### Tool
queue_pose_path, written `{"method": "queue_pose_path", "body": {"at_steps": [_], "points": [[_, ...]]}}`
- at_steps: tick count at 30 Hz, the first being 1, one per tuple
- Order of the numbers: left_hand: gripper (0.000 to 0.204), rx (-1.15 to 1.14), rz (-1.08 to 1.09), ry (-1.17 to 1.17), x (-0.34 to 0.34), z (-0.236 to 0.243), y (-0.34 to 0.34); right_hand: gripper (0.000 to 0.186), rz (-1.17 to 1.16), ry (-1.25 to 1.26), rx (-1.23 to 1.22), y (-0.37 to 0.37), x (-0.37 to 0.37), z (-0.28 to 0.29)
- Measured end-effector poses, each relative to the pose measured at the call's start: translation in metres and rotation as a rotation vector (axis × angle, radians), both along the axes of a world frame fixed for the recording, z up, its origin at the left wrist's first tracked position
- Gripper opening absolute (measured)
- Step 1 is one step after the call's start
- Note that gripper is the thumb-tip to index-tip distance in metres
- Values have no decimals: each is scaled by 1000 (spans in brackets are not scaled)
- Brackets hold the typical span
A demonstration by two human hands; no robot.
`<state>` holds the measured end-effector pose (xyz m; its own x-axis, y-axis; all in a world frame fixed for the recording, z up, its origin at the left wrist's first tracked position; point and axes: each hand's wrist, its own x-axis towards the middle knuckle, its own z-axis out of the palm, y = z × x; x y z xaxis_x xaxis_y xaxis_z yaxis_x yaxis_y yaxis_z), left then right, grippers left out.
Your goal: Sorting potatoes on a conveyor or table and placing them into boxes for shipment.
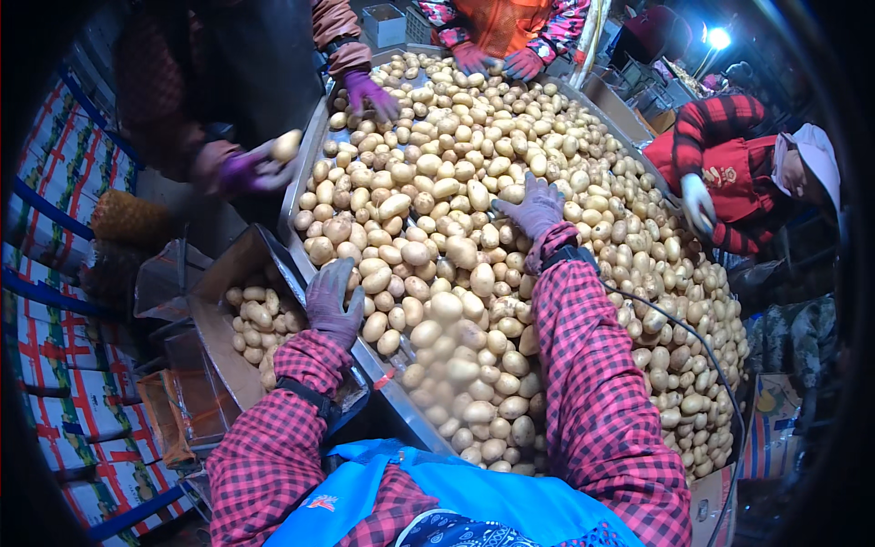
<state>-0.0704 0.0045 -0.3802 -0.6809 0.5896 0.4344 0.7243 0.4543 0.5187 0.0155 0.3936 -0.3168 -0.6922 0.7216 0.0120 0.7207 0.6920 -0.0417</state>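
A wide metal-rimmed sorting table (pixel 301 175) carries a broad heap of pale yellow potatoes (pixel 447 246). My left hand (pixel 335 303), in a greyish purple glove, is open at the table's left rim, fingers slightly bent, beside an open cardboard box (pixel 221 342) of potatoes. My right hand (pixel 533 207), gloved the same way, is open on the middle of the heap, fingers spread among potatoes. Both forearms show pink checked sleeves. A blurred patch hides some potatoes at lower centre.
A co-worker (pixel 219 100) at left holds a potato in one purple glove; another (pixel 497 27) works opposite; a third (pixel 725 173) leans in at right. Stacked cartons (pixel 59 356) line the far left, beside a mesh sack (pixel 128 219). A dark cable (pixel 670 319) crosses the right side.
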Motion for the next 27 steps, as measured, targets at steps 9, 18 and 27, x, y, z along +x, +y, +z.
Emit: {"method": "queue_pose_path", "body": {"at_steps": [9,18,27], "points": [[53,11,14,17,-1,-4,3,64,168,11,177,-95,-17,-27],[53,9,6,51,0,-6,8,66,529,244,-3,-276,41,-81],[53,26,13,91,-1,-6,0,60,601,240,-86,-271,42,-56]]}}
